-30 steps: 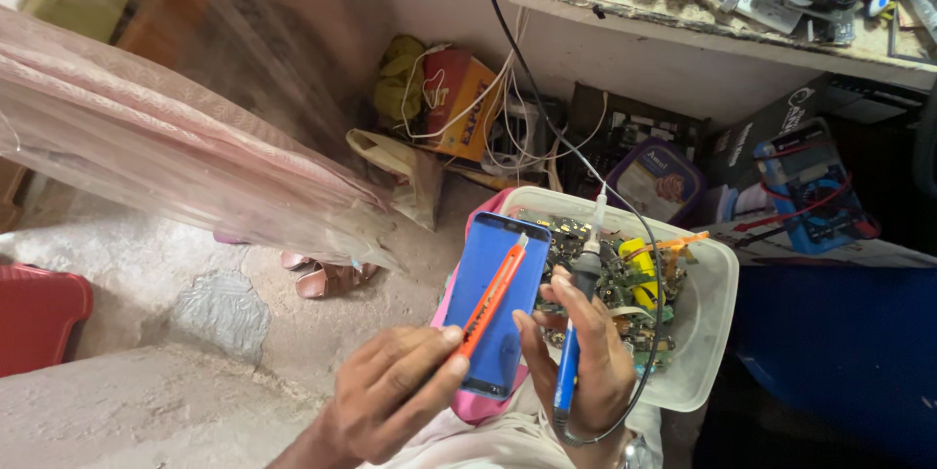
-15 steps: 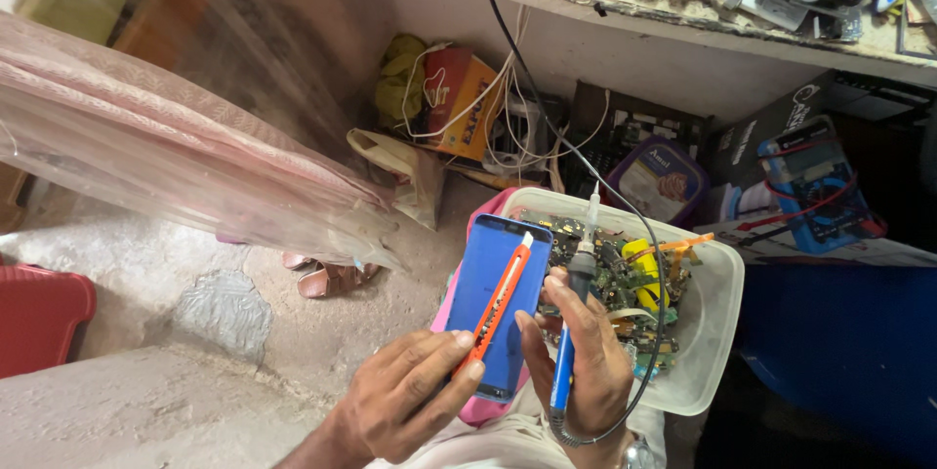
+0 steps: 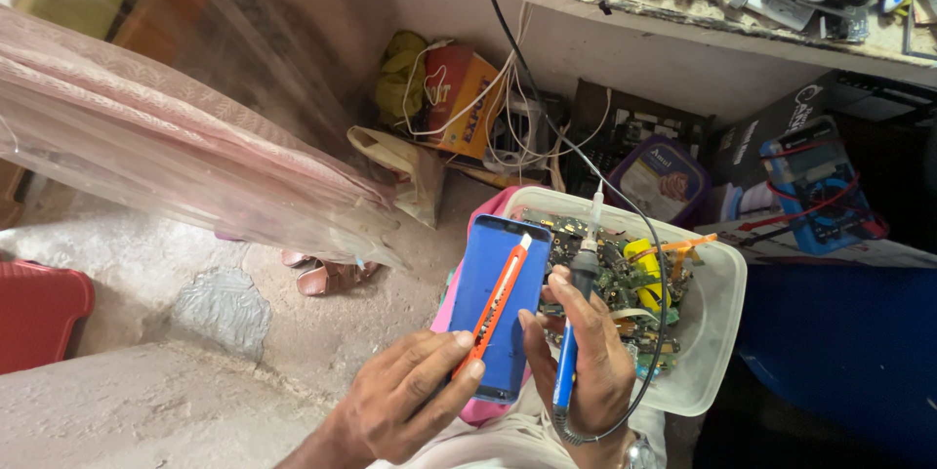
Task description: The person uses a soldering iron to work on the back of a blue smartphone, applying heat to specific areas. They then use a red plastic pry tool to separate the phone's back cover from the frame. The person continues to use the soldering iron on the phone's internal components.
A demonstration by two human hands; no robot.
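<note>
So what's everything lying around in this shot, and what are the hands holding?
Blue rectangular phone back panel: one, blue, centre, under the cutter.
Orange plastic utility cutter: one, orange, lying across the panel.
Corded soldering iron with blue handle: one, blue and grey, right of the panel.
Clear plastic tub of circuit parts: one, translucent, right of centre.
Blue multimeter with red leads: one, far right.
Folded pink cloth in clear plastic: one, left.
Red plastic container: one, lower left.
Cluttered workbench shelf: one, top right.
Left hand: grips the cutter.
Right hand: holds the soldering iron.
</note>
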